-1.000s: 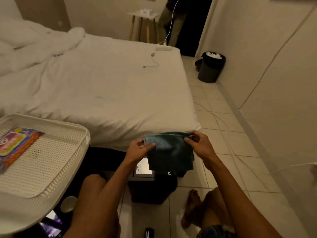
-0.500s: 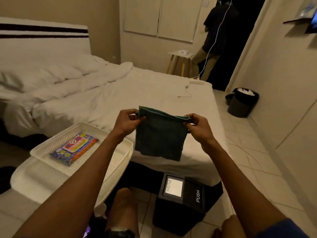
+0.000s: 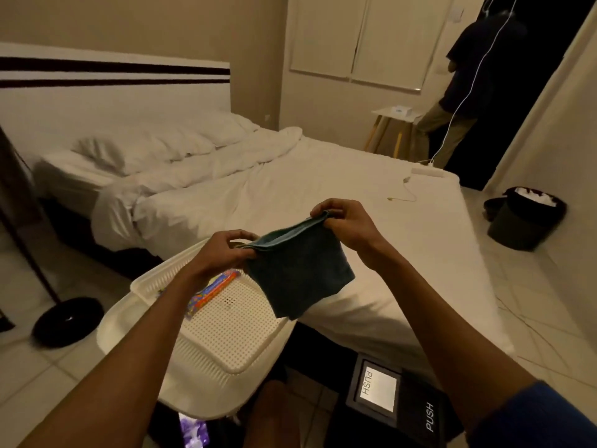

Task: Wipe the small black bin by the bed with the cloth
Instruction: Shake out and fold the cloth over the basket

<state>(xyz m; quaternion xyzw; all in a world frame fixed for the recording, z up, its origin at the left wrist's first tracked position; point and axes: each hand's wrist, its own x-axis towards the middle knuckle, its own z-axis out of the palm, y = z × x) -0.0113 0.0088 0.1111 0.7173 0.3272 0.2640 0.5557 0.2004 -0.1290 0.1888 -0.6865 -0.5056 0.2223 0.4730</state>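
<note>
At frame centre, the left hand (image 3: pixel 226 250) and right hand (image 3: pixel 347 223) each pinch a top corner of the dark green cloth (image 3: pixel 298 270), which hangs over the bed (image 3: pixel 371 221). The small black bin (image 3: pixel 397 405) sits at lower right, beside a white perforated tray (image 3: pixel 226 334).

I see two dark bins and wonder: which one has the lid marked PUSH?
The square black bin at the bed's foot, just below the hands. The round dark bin by the far wall is open-topped, with white rubbish showing.
</note>
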